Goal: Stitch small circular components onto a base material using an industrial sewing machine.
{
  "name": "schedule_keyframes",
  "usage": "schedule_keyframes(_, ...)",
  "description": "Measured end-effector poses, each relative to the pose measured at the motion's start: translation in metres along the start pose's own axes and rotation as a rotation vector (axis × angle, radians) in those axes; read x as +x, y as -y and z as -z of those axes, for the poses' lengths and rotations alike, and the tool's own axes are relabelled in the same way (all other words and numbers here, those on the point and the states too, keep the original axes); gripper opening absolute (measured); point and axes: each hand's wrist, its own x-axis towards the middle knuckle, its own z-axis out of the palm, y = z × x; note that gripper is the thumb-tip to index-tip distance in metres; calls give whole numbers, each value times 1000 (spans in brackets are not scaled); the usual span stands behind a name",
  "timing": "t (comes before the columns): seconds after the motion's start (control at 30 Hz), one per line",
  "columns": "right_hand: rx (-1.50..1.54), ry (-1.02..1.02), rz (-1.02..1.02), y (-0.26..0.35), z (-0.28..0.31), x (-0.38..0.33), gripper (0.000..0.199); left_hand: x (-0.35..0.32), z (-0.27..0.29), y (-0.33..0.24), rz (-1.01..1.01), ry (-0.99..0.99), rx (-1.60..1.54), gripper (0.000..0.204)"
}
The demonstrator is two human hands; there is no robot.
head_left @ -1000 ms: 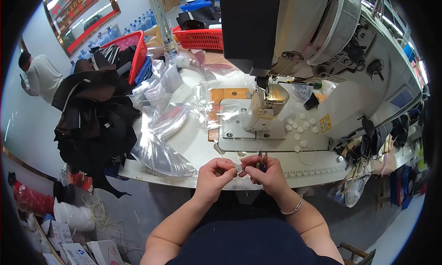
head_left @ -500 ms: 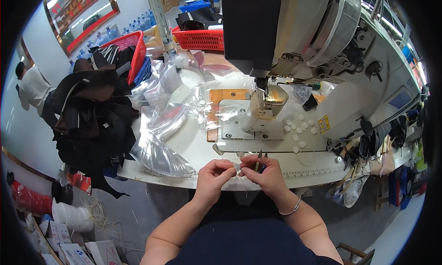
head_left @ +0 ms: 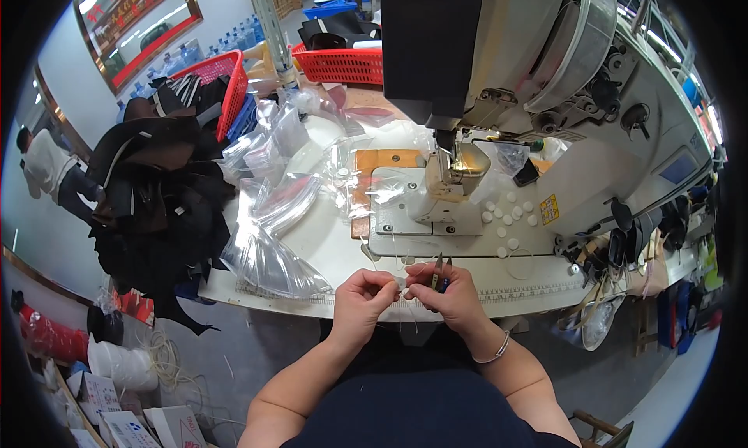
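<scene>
My left hand [head_left: 361, 306] and my right hand [head_left: 450, 296] meet just above the table's front edge, thumbs and forefingers pinched. Between the fingertips is a small whitish piece [head_left: 402, 283], too covered to name exactly. A thin pale thread hangs below the fingers. Tucked in my right hand is a pair of thread snips [head_left: 439, 274], its dark pointed blades sticking up toward the machine. Beyond my hands stands a post-bed sewing machine [head_left: 436, 191]. Several white round discs [head_left: 502, 231] are scattered on the tabletop to the right of its post.
Clear plastic bags [head_left: 273, 253] cover the table's left part. A heap of black and brown pieces [head_left: 156, 183] hangs over the left edge. Red baskets [head_left: 339, 65] stand at the back. A ruler strip [head_left: 530, 293] runs along the front edge. A person [head_left: 51, 167] is far left.
My hands keep nearly the same place, fingertips shifting slightly around the small whitish piece. The person at far left has moved, with the legs now showing.
</scene>
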Motion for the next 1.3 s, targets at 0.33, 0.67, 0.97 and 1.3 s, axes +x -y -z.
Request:
schedule_keyframes(0.33, -120, -60, 24, -5, 0, 4, 25, 1, -5, 0, -77, 9, -49, 12)
schedule_keyframes(0.67, -202, -97, -31, 11, 10, -3, 26, 11, -2, -8, 65, 191, 45, 7)
schedule_keyframes(0.97, -1151, -440, 1184, 44, 54, 29, 38, 38, -39, -48, 25, 354, 61, 7)
schedule_keyframes(1.3, -1369, -478, 1541, 93, 59, 51, 24, 62, -45, -62, 175, 222, -183, 8)
